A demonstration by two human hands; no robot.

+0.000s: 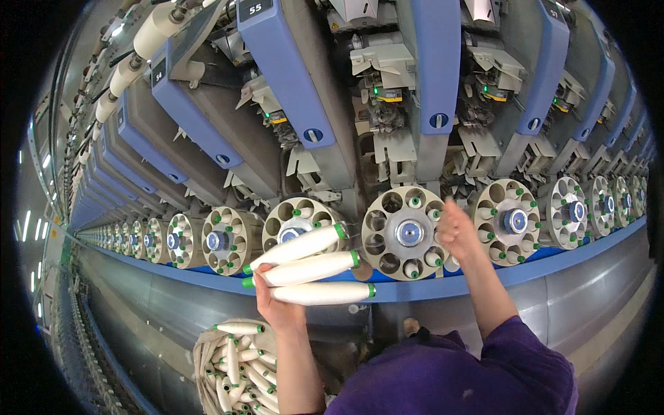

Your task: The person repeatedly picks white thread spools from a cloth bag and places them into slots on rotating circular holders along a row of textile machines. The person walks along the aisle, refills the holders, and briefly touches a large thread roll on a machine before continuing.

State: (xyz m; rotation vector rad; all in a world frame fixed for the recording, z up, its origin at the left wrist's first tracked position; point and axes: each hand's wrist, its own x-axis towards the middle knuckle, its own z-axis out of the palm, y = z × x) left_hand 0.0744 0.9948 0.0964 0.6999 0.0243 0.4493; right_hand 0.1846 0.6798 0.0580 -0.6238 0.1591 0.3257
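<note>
My left hand [275,308] grips three white yarn bobbins [311,268] with green ends, fanned out and pointing right, in front of a round beige magazine [294,214]. My right hand [456,232] is raised at the right rim of the middle round magazine [404,234], whose pockets hold several green-tipped bobbins; its fingers are bunched near a pocket, and I cannot tell whether they hold anything. A purple sleeve covers my right upper arm.
A long winding machine with blue and grey units [290,76] and a row of round magazines [508,221] runs left and right. A sack of white bobbins [235,370] sits below my left arm. A blue ledge [553,266] and grey metal panel run under the magazines.
</note>
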